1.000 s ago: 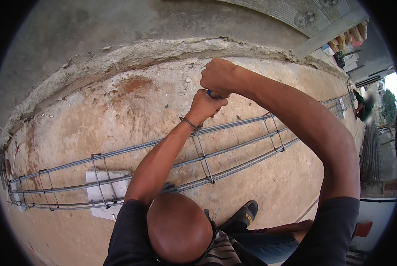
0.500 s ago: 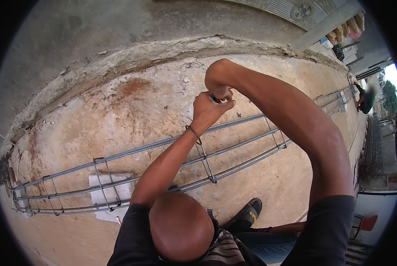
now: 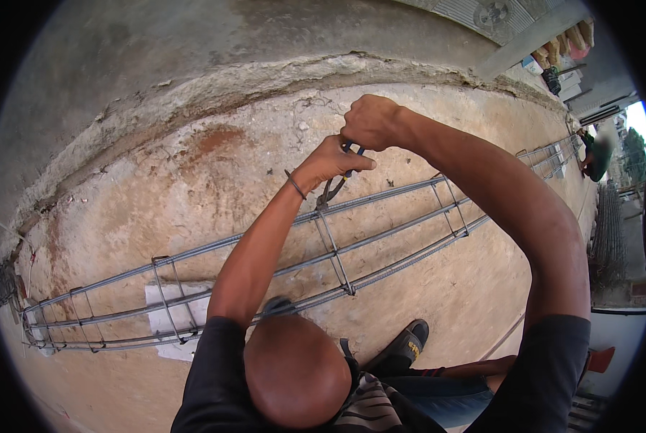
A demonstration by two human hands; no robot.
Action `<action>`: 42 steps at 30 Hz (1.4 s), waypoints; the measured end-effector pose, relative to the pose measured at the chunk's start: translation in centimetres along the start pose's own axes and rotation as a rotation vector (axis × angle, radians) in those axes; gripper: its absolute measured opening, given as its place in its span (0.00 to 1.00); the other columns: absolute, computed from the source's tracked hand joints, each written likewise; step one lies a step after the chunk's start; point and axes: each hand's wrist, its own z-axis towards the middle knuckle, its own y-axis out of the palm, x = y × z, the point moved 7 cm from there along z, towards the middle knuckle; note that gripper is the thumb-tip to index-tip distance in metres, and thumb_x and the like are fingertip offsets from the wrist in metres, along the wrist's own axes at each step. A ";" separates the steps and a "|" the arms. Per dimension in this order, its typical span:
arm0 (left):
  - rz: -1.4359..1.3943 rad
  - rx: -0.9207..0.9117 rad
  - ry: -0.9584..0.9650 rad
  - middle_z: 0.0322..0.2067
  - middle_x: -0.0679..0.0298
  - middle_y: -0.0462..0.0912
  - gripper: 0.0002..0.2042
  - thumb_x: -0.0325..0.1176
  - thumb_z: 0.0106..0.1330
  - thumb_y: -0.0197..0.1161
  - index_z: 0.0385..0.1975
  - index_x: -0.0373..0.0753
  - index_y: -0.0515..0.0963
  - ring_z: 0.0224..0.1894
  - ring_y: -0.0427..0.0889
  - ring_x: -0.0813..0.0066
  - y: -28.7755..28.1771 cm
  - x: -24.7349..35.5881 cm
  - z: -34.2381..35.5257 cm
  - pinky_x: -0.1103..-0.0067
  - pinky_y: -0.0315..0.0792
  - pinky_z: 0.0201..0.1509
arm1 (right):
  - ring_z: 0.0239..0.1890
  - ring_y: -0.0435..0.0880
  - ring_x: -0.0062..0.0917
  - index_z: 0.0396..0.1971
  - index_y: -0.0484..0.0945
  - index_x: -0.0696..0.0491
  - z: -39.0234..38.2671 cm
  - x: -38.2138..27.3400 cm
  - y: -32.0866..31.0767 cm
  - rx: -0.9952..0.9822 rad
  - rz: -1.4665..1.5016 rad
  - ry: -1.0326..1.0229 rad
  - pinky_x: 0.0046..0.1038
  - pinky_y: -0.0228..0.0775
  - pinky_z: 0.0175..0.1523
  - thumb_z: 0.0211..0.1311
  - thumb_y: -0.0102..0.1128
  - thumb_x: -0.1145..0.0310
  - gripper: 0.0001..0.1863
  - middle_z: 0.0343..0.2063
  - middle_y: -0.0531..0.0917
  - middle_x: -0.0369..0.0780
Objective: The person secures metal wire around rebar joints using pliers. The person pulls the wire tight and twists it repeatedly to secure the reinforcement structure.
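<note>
Both my hands are closed around the dark blue handles of a pair of pincers. My left hand wraps the lower part of the handles with its thumb stretched to the right. Just above it, my right hand grips the handle ends in a fist. The metal jaws of the pincers point down and meet the far bar of a long rebar cage, where a square stirrup crosses it. What exactly lies between the jaws is too small to make out.
The cage runs across the dirty concrete floor, with a pale slab under its left part. A rough raised ledge borders the far side. Near me is a dark sandal on a foot. Another person crouches at the cage's far right end.
The pincers have swung into view, their jaws now at the far bar. Both hands have shifted slightly; my left wrist has moved up and left, away from the cage.
</note>
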 end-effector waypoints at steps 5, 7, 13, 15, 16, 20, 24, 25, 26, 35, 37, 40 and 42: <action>0.307 0.286 0.021 0.21 0.62 0.83 0.11 0.33 0.46 0.73 0.24 0.32 0.82 0.27 0.83 0.78 2.2 2.6 -2.6 0.82 0.74 0.30 | 0.34 0.86 0.33 0.30 0.86 0.53 -0.1 0.4 0.3 -1.074 0.393 0.185 0.32 0.76 0.38 0.34 0.78 0.71 0.17 0.33 0.86 0.41; 0.183 0.423 0.111 0.18 0.63 0.81 0.11 0.33 0.46 0.74 0.18 0.32 0.81 0.19 0.80 0.77 1.3 2.1 -2.3 0.80 0.73 0.25 | 0.34 0.86 0.30 0.30 0.86 0.52 -0.2 0.2 0.2 -1.067 0.412 0.160 0.29 0.76 0.38 0.34 0.78 0.70 0.16 0.32 0.86 0.39; 0.032 0.091 -0.042 0.15 0.64 0.77 0.07 0.22 0.49 0.71 0.22 0.34 0.77 0.14 0.76 0.76 -0.4 1.5 -0.2 0.78 0.69 0.17 | 0.41 0.83 0.32 0.34 0.83 0.49 -1.4 -2.1 -4.1 0.488 -0.323 -0.102 0.50 0.65 0.64 0.52 0.67 0.57 0.13 0.31 0.82 0.35; -0.334 -0.122 0.006 0.16 0.64 0.77 0.08 0.22 0.48 0.72 0.24 0.34 0.77 0.15 0.76 0.75 0.6 1.8 -0.9 0.77 0.71 0.16 | 0.42 0.79 0.27 0.34 0.77 0.50 -2.9 -2.0 -3.5 0.647 -0.467 -0.173 0.35 0.64 0.62 0.58 0.59 0.61 0.10 0.26 0.76 0.33; -0.282 -0.171 -0.016 0.21 0.63 0.79 0.11 0.24 0.47 0.74 0.28 0.33 0.78 0.22 0.80 0.75 0.7 1.4 -0.8 0.77 0.77 0.26 | 0.41 0.79 0.28 0.35 0.77 0.50 -2.3 -1.7 -3.1 0.529 -0.381 -0.141 0.35 0.66 0.60 0.58 0.59 0.61 0.10 0.25 0.76 0.34; 0.225 0.013 0.168 0.39 0.58 0.84 0.22 0.34 0.46 0.77 0.40 0.31 0.80 0.41 0.83 0.75 -1.6 -1.0 0.2 0.78 0.76 0.46 | 0.41 0.84 0.29 0.35 0.84 0.51 1.8 -0.6 -4.0 -0.341 0.085 0.058 0.32 0.74 0.52 0.47 0.72 0.64 0.14 0.34 0.86 0.35; 0.088 0.202 0.019 0.21 0.59 0.84 0.16 0.34 0.45 0.76 0.29 0.30 0.81 0.18 0.82 0.75 2.6 2.1 -1.6 0.80 0.73 0.20 | 0.46 0.85 0.28 0.35 0.88 0.51 -0.5 0.5 -0.1 -0.972 0.395 0.210 0.29 0.77 0.49 0.28 0.85 0.65 0.26 0.42 0.87 0.38; 0.093 0.214 0.017 0.21 0.59 0.84 0.16 0.34 0.45 0.76 0.29 0.30 0.81 0.18 0.82 0.75 1.8 1.7 -1.5 0.80 0.73 0.20 | 0.46 0.85 0.28 0.34 0.88 0.52 0.3 0.7 -1.1 -0.804 0.281 0.225 0.29 0.77 0.49 0.28 0.85 0.64 0.25 0.42 0.87 0.38; -0.012 0.191 -0.006 0.20 0.60 0.82 0.13 0.32 0.46 0.75 0.27 0.31 0.80 0.17 0.80 0.75 1.1 1.2 -1.1 0.80 0.71 0.18 | 0.48 0.83 0.30 0.37 0.86 0.51 1.1 0.0 -2.4 -0.605 0.111 0.143 0.36 0.73 0.57 0.33 0.82 0.60 0.25 0.42 0.86 0.39; -0.247 -0.238 -0.013 0.36 0.53 0.83 0.26 0.29 0.49 0.73 0.48 0.29 0.72 0.38 0.84 0.66 -0.3 1.2 -1.5 0.72 0.80 0.43 | 0.41 0.83 0.30 0.33 0.80 0.50 -0.3 -0.7 -2.9 0.156 -0.108 -0.018 0.45 0.69 0.60 0.54 0.66 0.60 0.11 0.32 0.83 0.37; 0.017 -0.206 0.017 0.45 0.52 0.82 0.28 0.31 0.50 0.74 0.51 0.29 0.72 0.52 0.80 0.64 -0.4 1.3 -1.8 0.71 0.73 0.58 | 0.28 0.84 0.29 0.23 0.82 0.53 -0.4 0.7 -0.1 -0.295 0.167 0.126 0.36 0.79 0.38 0.44 0.77 0.61 0.13 0.22 0.84 0.38; -0.043 -0.007 0.242 0.46 0.57 0.79 0.22 0.20 0.52 0.66 0.50 0.34 0.75 0.51 0.79 0.62 -1.6 5.2 -5.2 0.70 0.73 0.59 | 0.25 0.84 0.28 0.28 0.83 0.56 -4.3 0.6 3.7 -1.150 0.862 0.319 0.30 0.79 0.34 0.43 0.81 0.56 0.21 0.23 0.84 0.40; -0.264 0.273 0.376 0.37 0.62 0.78 0.17 0.09 0.47 0.54 0.35 0.34 0.76 0.43 0.80 0.67 -7.1 4.8 -8.1 0.69 0.75 0.55 | 0.24 0.84 0.28 0.29 0.82 0.57 -4.7 0.2 4.0 -1.110 0.995 0.301 0.30 0.79 0.33 0.43 0.81 0.57 0.21 0.23 0.84 0.41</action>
